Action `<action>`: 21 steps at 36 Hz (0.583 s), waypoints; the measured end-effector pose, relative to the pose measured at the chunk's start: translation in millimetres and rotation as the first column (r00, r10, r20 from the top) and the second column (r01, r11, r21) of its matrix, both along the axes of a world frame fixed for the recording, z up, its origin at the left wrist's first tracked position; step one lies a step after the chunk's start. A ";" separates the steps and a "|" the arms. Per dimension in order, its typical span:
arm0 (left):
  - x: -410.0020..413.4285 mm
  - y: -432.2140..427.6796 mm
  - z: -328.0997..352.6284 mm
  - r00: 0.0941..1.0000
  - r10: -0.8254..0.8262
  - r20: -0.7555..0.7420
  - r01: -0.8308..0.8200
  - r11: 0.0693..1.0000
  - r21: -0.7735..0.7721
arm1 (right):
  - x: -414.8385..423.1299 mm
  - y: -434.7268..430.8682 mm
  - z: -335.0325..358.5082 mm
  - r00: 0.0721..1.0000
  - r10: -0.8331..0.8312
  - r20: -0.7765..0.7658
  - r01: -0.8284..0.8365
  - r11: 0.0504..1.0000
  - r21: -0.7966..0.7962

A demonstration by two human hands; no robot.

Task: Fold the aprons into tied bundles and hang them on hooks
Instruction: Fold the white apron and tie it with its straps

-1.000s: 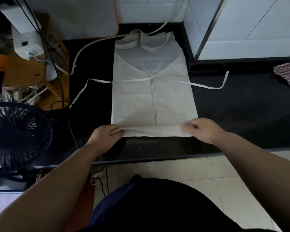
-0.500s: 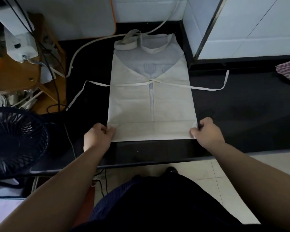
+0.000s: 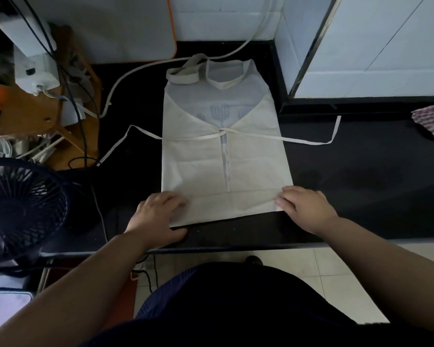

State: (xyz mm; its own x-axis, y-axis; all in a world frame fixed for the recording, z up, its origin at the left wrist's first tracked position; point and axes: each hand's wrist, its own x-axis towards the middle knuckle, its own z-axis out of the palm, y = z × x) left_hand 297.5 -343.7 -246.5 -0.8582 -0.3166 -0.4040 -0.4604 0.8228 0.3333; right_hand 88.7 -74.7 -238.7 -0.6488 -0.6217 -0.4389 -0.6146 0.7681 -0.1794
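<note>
Cream apron [image 3: 223, 159] flat on black tabletop [image 3: 361, 186]; left hand [image 3: 158, 216], right hand [image 3: 305, 206] — fingers laid flat — press its lower corners.

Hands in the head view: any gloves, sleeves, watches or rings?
None visible. The left hand and right hand are ungloved, both forearms bare to the frame edge, no watch or ring showing. The torso wears dark clothing.

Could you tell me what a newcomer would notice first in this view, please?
The pale apron lies flat on the black counter, its ties trailing to either side. Both hands rest on its near end, the left hand at the left corner and the right hand at the right. A dark fan stands at the far left.
</note>
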 end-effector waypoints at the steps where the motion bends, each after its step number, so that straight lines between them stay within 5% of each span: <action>1: -1.8 1.9 0.7 0.999 0.041 -0.002 -0.041 0.999 0.034 | -2.5 0.8 1.0 0.998 -0.053 0.014 0.054 0.998 -0.030; 4: -1.3 3.8 0.6 0.980 0.187 -0.064 -0.176 0.973 0.148 | -10.5 2.8 5.8 0.979 -0.138 0.150 0.152 0.984 -0.089; 10: -7.1 -0.7 11.8 0.887 0.459 -0.044 -0.408 0.826 0.390 | -9.7 -0.4 13.3 0.983 0.025 0.182 -0.039 0.996 0.075; 15: -2.5 -1.1 8.2 0.801 0.599 0.013 -0.520 0.684 0.513 | -17.9 5.6 6.1 0.979 -0.066 0.195 0.111 0.967 -0.231; 21: -3.4 3.1 3.8 0.706 0.708 0.007 -0.604 0.597 0.527 | -22.2 4.4 9.9 0.932 -0.220 0.288 0.292 0.927 -0.237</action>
State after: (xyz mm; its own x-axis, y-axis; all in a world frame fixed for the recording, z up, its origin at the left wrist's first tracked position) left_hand 294.1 -340.6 -242.7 -0.5638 -0.6447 -0.5162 -0.6993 0.0400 0.7137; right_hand 66.5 -70.3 -228.8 -0.6920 -0.5671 -0.4468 -0.3104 0.7924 -0.5251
